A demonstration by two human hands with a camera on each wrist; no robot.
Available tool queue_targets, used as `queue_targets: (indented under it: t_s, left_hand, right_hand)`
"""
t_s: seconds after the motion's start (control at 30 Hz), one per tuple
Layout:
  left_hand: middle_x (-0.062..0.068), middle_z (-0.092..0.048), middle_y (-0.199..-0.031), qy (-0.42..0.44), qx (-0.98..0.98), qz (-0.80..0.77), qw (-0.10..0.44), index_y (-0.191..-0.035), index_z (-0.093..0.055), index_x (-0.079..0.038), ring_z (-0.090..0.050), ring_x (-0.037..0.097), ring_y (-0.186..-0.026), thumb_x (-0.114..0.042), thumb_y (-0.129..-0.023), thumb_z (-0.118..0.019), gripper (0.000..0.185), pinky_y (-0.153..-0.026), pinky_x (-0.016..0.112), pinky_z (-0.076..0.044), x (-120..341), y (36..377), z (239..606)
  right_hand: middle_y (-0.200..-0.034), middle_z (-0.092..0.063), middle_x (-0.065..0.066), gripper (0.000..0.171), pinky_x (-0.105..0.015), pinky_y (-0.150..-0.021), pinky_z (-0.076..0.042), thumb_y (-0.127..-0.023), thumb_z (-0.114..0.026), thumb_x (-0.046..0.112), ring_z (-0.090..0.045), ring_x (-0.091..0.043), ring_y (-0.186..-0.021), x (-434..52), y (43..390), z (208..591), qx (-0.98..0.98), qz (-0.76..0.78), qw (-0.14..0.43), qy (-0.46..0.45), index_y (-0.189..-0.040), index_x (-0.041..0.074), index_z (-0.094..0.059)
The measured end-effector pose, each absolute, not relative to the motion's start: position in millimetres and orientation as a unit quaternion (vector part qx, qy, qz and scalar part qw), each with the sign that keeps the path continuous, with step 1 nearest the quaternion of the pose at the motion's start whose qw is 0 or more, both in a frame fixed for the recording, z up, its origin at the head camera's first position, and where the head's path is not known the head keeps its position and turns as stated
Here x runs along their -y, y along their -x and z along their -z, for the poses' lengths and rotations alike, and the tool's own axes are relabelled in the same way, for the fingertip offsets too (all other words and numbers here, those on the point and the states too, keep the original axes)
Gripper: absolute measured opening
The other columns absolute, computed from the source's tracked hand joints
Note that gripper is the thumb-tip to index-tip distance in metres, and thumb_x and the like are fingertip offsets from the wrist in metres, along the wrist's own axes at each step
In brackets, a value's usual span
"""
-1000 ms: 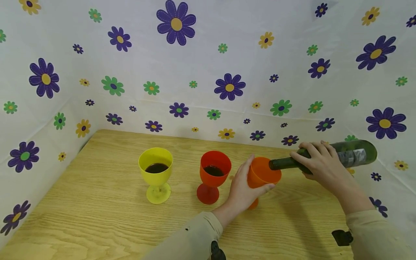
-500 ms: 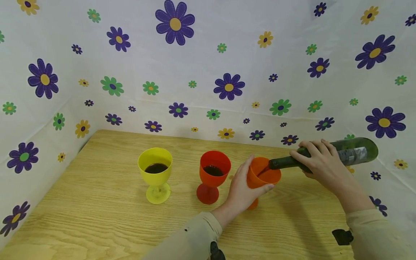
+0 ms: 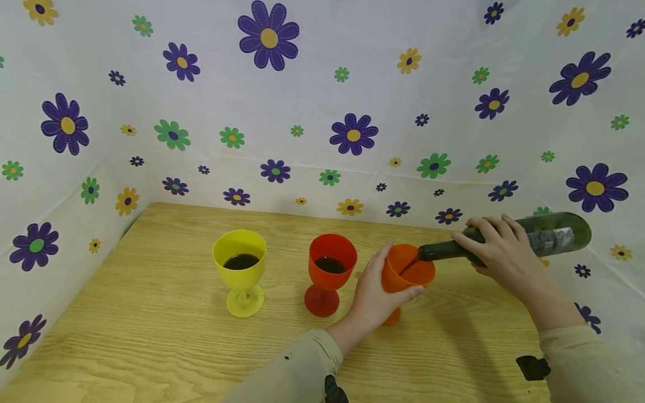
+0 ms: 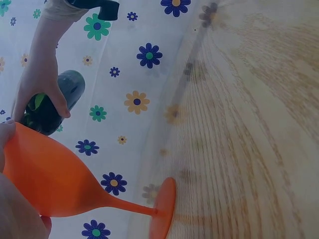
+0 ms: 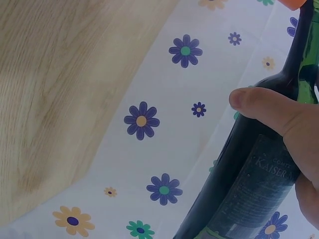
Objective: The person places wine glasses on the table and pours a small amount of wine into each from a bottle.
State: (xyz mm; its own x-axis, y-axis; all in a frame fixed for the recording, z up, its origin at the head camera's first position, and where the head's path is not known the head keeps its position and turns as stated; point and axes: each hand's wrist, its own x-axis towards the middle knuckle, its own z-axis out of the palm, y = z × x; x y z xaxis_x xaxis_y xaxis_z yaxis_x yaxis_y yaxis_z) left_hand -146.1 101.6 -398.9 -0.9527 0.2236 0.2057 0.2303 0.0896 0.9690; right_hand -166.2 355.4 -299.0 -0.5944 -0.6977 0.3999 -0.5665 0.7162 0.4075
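My left hand (image 3: 375, 294) grips the bowl of an orange goblet (image 4: 55, 174), thumb on the near side and fingers round the far side. The goblet's foot (image 4: 164, 209) stands on the wooden table. My right hand (image 3: 506, 254) holds a green wine bottle (image 5: 249, 164) by its shoulder, tilted nearly level with its base to the right. Its mouth (image 3: 425, 253) lies over the goblet's right rim, and a thin dark red stream (image 3: 409, 265) runs from it into the bowl. In the right wrist view the thumb (image 5: 259, 102) lies across the bottle above its label.
A red goblet (image 3: 322, 300) stands just left of my left hand, and a yellow goblet (image 3: 239, 277) farther left; both contain dark liquid. All stand on the wooden table (image 3: 166, 336). A white flowered cloth (image 3: 312, 101) rises behind the table and at both sides.
A dark red stream has begun to run from the bottle into the orange goblet. The bottle's base has risen slightly and shifted a little right. My left hand stays on the goblet.
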Motion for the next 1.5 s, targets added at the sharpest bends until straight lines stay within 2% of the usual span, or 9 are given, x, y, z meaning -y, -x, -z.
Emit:
queue_targets:
  t_s: [0.43,1.5]
  left_hand:
    - [-0.011,-0.044,-0.140,0.162,0.741,0.652,0.006,-0.147,-0.029,-0.040,-0.046,0.012,-0.119,-0.042,-0.073,-0.082,0.091,-0.099,0.038,-0.040,-99.5,147.9,399.3]
    - [-0.013,-0.044,-0.139,0.177,0.735,0.654,0.004,-0.147,-0.030,-0.039,-0.045,0.010,-0.123,-0.039,-0.075,-0.081,0.089,-0.103,0.038,-0.037,-98.3,147.9,398.7]
  right_hand:
    - [-0.119,-0.048,-0.022,0.090,-0.067,-0.093,-0.031,-0.042,-0.094,0.009,-0.045,-0.047,-0.105,-357.0,165.9,299.0,0.883,0.121,0.278,-0.359,-0.122,0.018,-0.054]
    - [-0.120,-0.050,-0.022,0.086,-0.065,-0.092,-0.034,-0.049,-0.093,0.013,-0.047,-0.046,-0.105,-351.7,161.3,301.3,0.884,0.143,0.292,-0.335,-0.125,0.020,-0.055]
